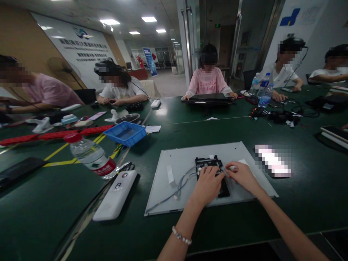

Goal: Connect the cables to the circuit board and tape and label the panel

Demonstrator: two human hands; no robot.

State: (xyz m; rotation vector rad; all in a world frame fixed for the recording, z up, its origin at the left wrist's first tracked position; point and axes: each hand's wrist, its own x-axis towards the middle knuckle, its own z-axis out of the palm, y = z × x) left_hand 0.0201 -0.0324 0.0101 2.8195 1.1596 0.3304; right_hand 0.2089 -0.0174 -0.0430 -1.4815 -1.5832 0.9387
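Black frame (224, 190) under left hand (208, 184), beside right hand (243, 175), hands narrow, anything held unclear

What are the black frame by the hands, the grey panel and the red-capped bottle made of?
The black frame looks like matte plastic: it is dull with moulded-looking edges. The grey panel may be thin metal, smooth and satin, though plastic is possible. The bottle seems clear, glossy plastic: it is see-through and catches the light.

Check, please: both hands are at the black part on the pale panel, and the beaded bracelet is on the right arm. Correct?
No: the head view shows the beaded bracelet on the left arm. The left hand and right hand are at the black part on the pale panel.
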